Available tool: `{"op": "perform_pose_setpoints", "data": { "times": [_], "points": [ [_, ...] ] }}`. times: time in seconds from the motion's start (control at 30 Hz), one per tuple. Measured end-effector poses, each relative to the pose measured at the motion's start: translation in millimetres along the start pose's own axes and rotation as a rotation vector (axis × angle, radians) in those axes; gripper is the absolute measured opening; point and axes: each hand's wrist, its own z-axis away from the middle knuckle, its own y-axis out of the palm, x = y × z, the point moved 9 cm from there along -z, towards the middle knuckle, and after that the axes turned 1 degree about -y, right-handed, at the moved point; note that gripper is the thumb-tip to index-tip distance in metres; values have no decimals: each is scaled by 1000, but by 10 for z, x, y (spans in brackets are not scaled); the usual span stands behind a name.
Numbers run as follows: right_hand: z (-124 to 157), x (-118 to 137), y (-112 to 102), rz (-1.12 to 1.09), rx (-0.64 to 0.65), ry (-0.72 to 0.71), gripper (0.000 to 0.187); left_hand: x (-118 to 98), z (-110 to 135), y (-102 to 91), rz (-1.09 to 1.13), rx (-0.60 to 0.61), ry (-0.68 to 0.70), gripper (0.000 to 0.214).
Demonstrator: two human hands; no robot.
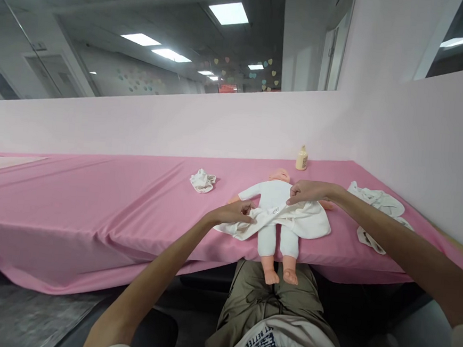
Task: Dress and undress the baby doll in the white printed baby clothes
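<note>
A baby doll (267, 240) lies on its back on the pink-covered table, feet toward me and hanging past the front edge. Its body and legs are white, its feet and hands flesh-coloured. Across its middle lies a white cloth garment (311, 221), spread sideways. My left hand (234, 212) pinches the garment at its left part. Higher up, over the doll's chest on the right, my right hand (305, 191) is closed on the garment's upper edge. The doll's head is seen only in part at the far end.
A crumpled white cloth (202, 181) lies left of the doll. More white cloths (377, 201) lie to the right. A pale yellow bottle (301, 158) stands at the back by the wall. The pink tablecloth (73, 198) hangs over the front edge. A window (166, 34) runs above the wall.
</note>
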Motion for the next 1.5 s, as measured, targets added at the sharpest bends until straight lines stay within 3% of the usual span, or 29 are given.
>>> {"op": "perform_pose_setpoints", "data": {
  "times": [0.17, 0.3, 0.43, 0.6, 0.8, 0.97, 1.1, 1.23, 1.3, 1.37, 1.43, 1.5],
  "points": [
    [53, 39, -167, -2, -93, -77, 26, -108, 31, -92, 187, -100, 113, 25],
    [144, 62, -334, -3, -209, -85, 24, -31, 172, -444, 210, -342, 52, 36],
    [344, 76, -584, -118, -372, -34, 32, -105, 589, -1012, 117, -624, 45, 44],
    [575, 309, -808, -378, -480, -141, 40, -372, 1198, -1495, -150, -764, -17, 48],
    [698, 650, -911, -617, -523, -329, 39, -597, 1839, -1761, -283, -896, -69, 50],
    [492, 849, -920, -814, -571, -446, 34, -468, 2143, -1950, -215, -1093, -138, 47],
    [-148, 735, -814, -864, -547, -372, 29, -87, 1841, -2141, -409, -1125, -257, 38],
    [-800, 266, -613, -722, -667, -60, 22, 613, 1153, -2135, -685, -961, -451, 36],
    [-995, 110, -483, -457, -699, 86, 17, 1046, 835, -2005, -724, -846, -612, 33],
    [-1111, 12, -336, -212, -676, 201, 8, 1337, 540, -1790, -719, -745, -658, 27],
    [-1143, -49, -231, -69, -663, 253, 14, 1439, 296, -1549, -730, -690, -631, 26],
    [-1095, -108, -209, 13, -692, 265, 26, 1325, 110, -1318, -757, -709, -530, 34]
  ]
}}
